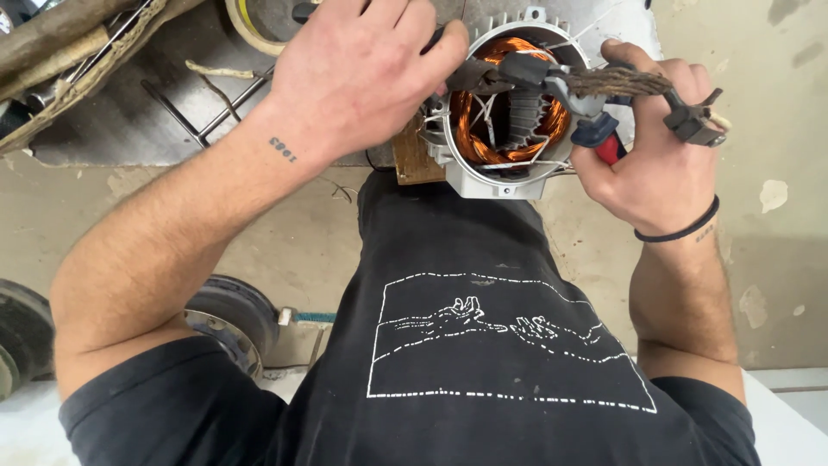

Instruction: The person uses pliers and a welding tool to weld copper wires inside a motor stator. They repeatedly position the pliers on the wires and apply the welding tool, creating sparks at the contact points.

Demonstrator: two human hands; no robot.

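A grey metal motor housing (498, 183) with copper windings (466, 121) inside lies on a small wooden block (415, 160) at the bench edge. My left hand (358, 73) reaches over the housing's left rim and grips a dark tool handle. My right hand (642, 147) is closed on red-and-blue-handled pliers (595, 129), whose jaws reach into the housing's opening. A braided bundle of wires (621, 82) runs from the housing across my right fingers to a dark connector (694, 121).
A grey bench top (138, 121) holds a roll of tape (250, 22), thin metal rods (207, 116) and rough wooden sticks (60, 52). Below, a round metal disc (228, 315) lies on the worn concrete floor (768, 250).
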